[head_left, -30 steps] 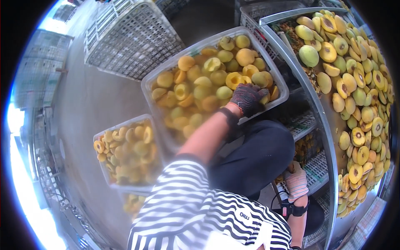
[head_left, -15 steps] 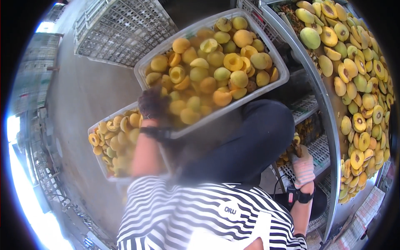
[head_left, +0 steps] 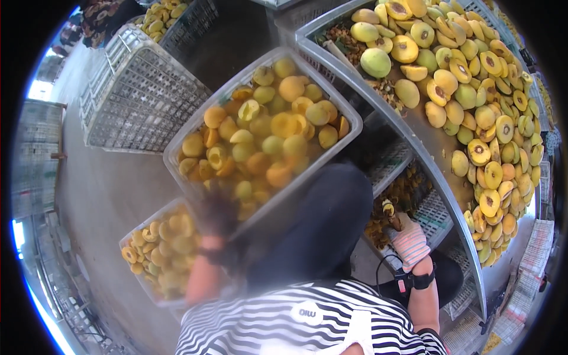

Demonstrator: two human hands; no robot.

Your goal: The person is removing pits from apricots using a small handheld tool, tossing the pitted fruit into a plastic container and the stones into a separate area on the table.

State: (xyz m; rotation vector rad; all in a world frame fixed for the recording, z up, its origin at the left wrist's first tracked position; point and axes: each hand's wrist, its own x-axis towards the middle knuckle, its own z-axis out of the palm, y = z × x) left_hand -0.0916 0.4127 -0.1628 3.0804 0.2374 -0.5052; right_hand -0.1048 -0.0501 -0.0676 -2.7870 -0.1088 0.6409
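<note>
My left hand (head_left: 218,212), in a dark glove and smeared by motion, is at the near left corner of a large clear plastic tub (head_left: 354,122). Its fingers cannot be made out. That tub holds yellow peach halves (head_left: 241,136) and sits just beyond my bent leg. Beside the hand, a smaller tub (head_left: 126,241) also has peach halves (head_left: 155,242) in it. On the right, my right hand (head_left: 409,241), in a pink and white striped glove with brown-stained fingers, is closed round a small thing with a pale yellow tip, too small to name.
A metal-rimmed table (head_left: 427,155) on the right carries a heap of halved peaches (head_left: 491,148), several with stones. Below it are perforated crates (head_left: 435,213) and brown scraps (head_left: 408,192). A pale plastic crate (head_left: 142,97) stands far left; another person (head_left: 103,23) is behind it.
My left hand has drawn back from over the large tub's left side to its near corner. My right hand stays low beside the table. The whole view has swung right.
</note>
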